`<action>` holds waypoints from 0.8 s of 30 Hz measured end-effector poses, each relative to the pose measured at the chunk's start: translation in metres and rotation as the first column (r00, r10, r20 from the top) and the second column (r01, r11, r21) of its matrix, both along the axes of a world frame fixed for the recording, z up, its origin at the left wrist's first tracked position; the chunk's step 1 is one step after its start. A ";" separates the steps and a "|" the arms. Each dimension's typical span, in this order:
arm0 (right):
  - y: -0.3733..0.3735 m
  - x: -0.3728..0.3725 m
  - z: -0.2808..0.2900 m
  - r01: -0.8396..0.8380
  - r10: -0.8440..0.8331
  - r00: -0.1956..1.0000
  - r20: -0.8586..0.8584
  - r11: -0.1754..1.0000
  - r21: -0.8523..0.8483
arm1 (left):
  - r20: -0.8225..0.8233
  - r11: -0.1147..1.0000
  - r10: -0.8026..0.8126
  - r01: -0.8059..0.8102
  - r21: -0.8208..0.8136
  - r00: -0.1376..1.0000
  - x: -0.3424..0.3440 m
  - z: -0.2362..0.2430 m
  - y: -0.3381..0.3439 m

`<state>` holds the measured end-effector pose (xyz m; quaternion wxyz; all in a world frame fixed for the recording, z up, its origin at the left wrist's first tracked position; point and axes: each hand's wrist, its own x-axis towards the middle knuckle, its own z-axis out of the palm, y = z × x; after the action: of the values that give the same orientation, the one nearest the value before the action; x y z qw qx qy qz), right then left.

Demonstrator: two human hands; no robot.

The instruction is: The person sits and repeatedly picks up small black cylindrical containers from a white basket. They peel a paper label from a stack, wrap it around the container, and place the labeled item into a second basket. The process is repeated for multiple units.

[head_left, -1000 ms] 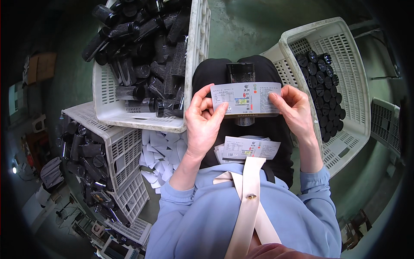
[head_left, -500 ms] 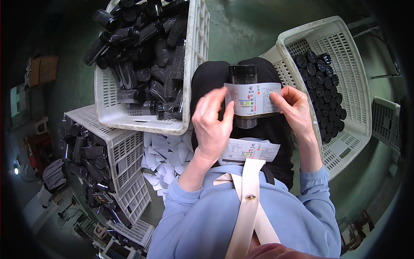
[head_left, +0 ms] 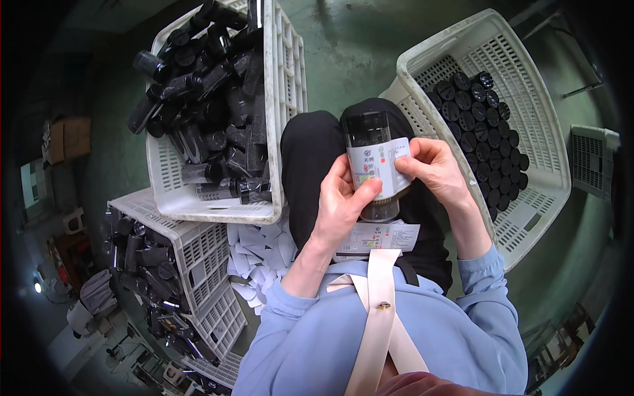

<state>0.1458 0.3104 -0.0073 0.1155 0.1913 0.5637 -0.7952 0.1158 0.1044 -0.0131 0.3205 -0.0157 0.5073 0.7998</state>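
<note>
A clear jar with a black lid [head_left: 366,125] and dark contents stands out over my black-trousered lap. Around its middle curves a white printed label [head_left: 378,158]. My left hand [head_left: 340,201] grips the jar from the left, its thumb pressed on the label's front. On the other side, my right hand [head_left: 436,170] is closed at the label's right part, thumb on the printed face and fingers behind. The jar's far side is hidden. Nearer my body, more flat labels [head_left: 404,239] of the same kind lie on my lap.
At upper left, a white plastic crate [head_left: 218,212] holds jumbled black-lidded jars; another crate [head_left: 206,267] with similar jars is below it. Loose white paper pieces [head_left: 261,254] are heaped beside it. The right-hand crate [head_left: 538,211] has jars packed in rows, lids showing.
The label, spread nearly flat across the jar before, now bends around it. My left hand has moved from the label's left edge to grip the jar. The view has shifted slightly.
</note>
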 end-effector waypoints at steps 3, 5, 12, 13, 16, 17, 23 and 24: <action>0.004 -0.001 0.005 -0.080 0.084 0.989 -0.118 0.996 0.039 | 0.120 0.969 -0.126 0.096 0.228 0.985 0.003 0.007 -0.009; 0.009 -0.008 0.021 -0.102 0.121 0.979 -0.166 0.988 0.120 | 0.213 0.877 -0.311 0.194 0.440 0.926 0.000 0.007 -0.010; 0.034 -0.029 0.053 -0.358 0.337 0.900 -0.276 0.933 -0.027 | 0.207 0.618 -0.636 0.331 0.713 0.743 0.004 0.013 0.025; 0.038 -0.027 0.060 -0.328 0.331 0.913 -0.239 0.943 0.051 | 0.210 0.754 -0.561 0.389 0.530 0.801 0.001 0.018 0.031; 0.057 -0.023 0.066 -0.187 0.235 0.950 -0.204 0.955 0.229 | -0.216 0.939 -0.323 0.285 -0.191 0.921 -0.004 0.026 0.070; 0.066 -0.025 0.068 -0.154 0.230 0.950 -0.210 0.934 0.323 | -0.317 0.919 -0.340 0.240 -0.314 0.886 -0.006 0.026 0.081; 0.169 -0.062 0.073 0.268 -0.041 0.945 -0.325 0.666 0.696 | -0.676 0.767 -0.544 -0.032 -0.641 0.497 -0.038 0.006 0.094; 0.197 -0.070 0.060 0.319 -0.082 0.940 -0.331 0.550 0.772 | -0.672 0.780 -0.507 -0.044 -0.624 0.540 -0.047 0.012 0.089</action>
<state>0.0754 0.5071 0.0531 -0.1518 0.1823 0.8496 -0.4711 0.0684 0.1935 -0.0015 0.1393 0.3287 0.8076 0.4694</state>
